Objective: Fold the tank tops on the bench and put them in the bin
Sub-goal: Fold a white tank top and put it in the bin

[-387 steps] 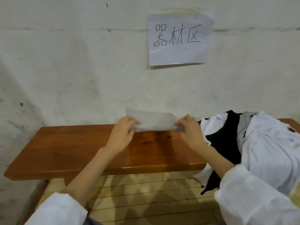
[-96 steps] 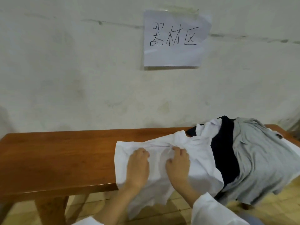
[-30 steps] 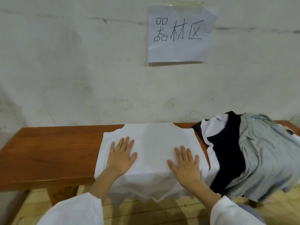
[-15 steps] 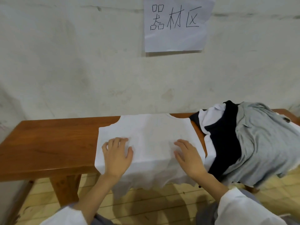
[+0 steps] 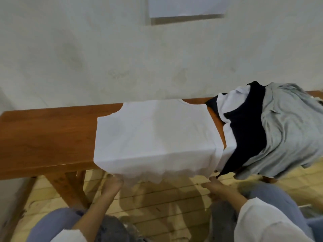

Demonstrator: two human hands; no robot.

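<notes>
A white tank top (image 5: 153,133) lies flat on the wooden bench (image 5: 43,133), neckline toward the wall, its hem hanging over the front edge. My left hand (image 5: 112,185) reaches up under the hem's left corner and pinches it; the fingertips are hidden by cloth. At the hem's right corner my right hand (image 5: 215,186) holds the fabric the same way. On the bench's right end sits a pile with a white top (image 5: 229,103), a black top (image 5: 248,124) and a grey top (image 5: 288,130). No bin is in view.
The bench stands against a pale wall with a paper sign (image 5: 185,6) at the top edge. A bench leg (image 5: 70,187) stands by my left arm. Wooden floorboards (image 5: 166,198) lie below, and my knees fill the bottom of the view.
Both hands have left the top of the white tank top, where they lay flat, and dropped below the bench's front edge to the hanging hem. My view has tilted down.
</notes>
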